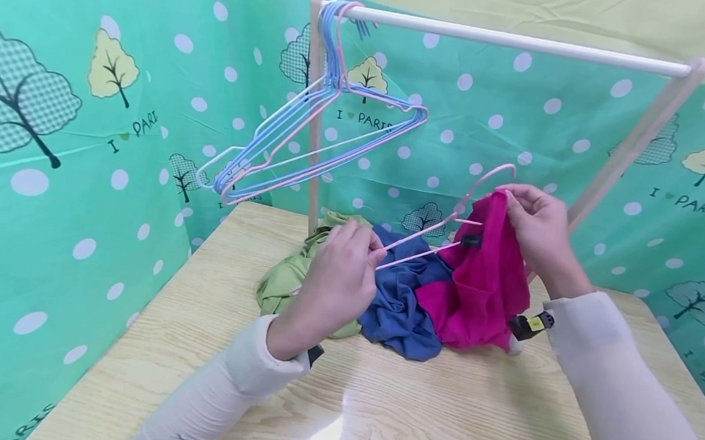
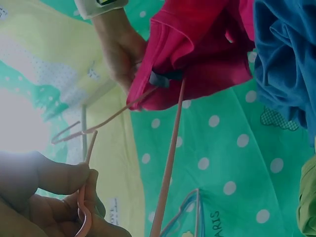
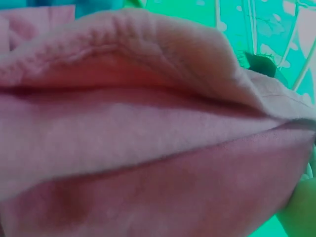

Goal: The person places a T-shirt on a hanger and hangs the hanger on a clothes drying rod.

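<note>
A pink clothes hanger (image 1: 416, 237) slants across the middle of the head view, its far arm inside the neck of a magenta shirt (image 1: 491, 279). My left hand (image 1: 345, 268) pinches the hanger's near end between thumb and fingers; the left wrist view shows this left hand (image 2: 54, 197) close up. With thumb and fingertips my right hand (image 1: 541, 228) grips the shirt's upper edge and holds it raised. A dark label (image 1: 471, 241) shows at the neckline. Folds of the shirt (image 3: 148, 138) fill most of the right wrist view, where the right hand is mostly hidden.
A blue garment (image 1: 404, 314) and a green garment (image 1: 285, 280) lie crumpled on the wooden table (image 1: 193, 345). Behind them stands a rack with a white rail (image 1: 515, 43). Several blue, pink and white hangers (image 1: 330, 108) hang at its left end. Patterned cloth surrounds the table.
</note>
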Available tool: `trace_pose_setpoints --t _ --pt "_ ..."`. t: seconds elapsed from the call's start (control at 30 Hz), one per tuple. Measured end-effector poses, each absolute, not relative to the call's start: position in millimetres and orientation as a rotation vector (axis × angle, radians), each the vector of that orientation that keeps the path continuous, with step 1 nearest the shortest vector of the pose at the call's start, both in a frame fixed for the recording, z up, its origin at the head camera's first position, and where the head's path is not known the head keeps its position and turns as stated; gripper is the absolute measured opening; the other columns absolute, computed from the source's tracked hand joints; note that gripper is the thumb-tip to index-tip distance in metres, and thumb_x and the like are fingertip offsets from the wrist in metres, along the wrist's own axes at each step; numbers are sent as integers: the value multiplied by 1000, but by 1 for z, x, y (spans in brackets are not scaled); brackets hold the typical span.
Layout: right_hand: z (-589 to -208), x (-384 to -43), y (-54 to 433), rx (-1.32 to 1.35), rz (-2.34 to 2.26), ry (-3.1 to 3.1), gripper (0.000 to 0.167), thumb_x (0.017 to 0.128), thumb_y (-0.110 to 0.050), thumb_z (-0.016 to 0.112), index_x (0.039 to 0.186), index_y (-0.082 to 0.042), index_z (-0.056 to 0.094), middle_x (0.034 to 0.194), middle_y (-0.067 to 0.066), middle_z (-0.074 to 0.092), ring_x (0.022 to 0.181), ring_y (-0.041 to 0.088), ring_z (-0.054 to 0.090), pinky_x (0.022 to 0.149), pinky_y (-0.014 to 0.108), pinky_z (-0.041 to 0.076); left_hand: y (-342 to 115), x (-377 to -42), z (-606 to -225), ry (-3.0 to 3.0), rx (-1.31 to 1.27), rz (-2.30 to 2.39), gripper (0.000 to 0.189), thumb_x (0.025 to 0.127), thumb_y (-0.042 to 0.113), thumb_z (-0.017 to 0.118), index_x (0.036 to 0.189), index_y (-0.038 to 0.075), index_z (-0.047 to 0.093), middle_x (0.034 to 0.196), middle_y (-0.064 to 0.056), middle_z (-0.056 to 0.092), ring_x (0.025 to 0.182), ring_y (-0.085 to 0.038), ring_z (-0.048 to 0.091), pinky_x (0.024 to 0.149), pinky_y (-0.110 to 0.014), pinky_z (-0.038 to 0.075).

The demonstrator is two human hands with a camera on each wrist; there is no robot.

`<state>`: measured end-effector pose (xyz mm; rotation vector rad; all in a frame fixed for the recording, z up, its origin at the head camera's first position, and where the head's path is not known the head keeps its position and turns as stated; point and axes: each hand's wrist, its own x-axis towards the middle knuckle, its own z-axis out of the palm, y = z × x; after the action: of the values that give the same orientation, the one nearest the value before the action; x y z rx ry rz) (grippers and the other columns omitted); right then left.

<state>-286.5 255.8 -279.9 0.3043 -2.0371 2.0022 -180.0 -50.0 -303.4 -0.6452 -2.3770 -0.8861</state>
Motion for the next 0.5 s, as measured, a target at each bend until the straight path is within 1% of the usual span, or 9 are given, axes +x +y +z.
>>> trace_pose_setpoints --t 0.07,0.13,0.27,0.4,0.5 --pt "-280 -287 256 327 2125 -1967 13 99 -16 66 102 -8 76 85 2 76 69 8 70 61 18 56 -49 -179 -304 -2382 -651 -884 8 100 6 63 92 5 61 90 -5 57 89 -25 54 81 -38 48" --pt "-280 -287 256 371 2254 -1871 13 100 -9 64 102 -4 75 87 6 77 68 10 70 60 19 56 -48 -179 -305 -2387 -650 -883 9 100 7 63 92 5 61 90 -5 57 89 -25 54 81 -38 47" --pt "-281 -287 258 471 2450 -1704 13 100 0 61 103 3 73 90 13 77 71 15 73 61 21 57 -49 -179 -304 -2390 -628 -859 8 100 8 63 93 5 62 90 -5 58 89 -25 54 80 -37 48" --pt "-281 -288 261 469 2501 -1645 10 97 -2 67 101 4 74 89 14 77 72 18 75 64 24 59 -57 -179 -297 -2376 -573 -834 7 99 8 65 94 4 64 89 -6 59 86 -27 54 77 -38 48" --pt "-281 -290 263 427 2485 -1634 11 95 -3 69 101 4 74 89 14 77 73 18 75 64 24 60 -67 -178 -290 -2364 -535 -838 6 98 7 65 93 3 64 89 -7 60 84 -27 53 77 -38 48"
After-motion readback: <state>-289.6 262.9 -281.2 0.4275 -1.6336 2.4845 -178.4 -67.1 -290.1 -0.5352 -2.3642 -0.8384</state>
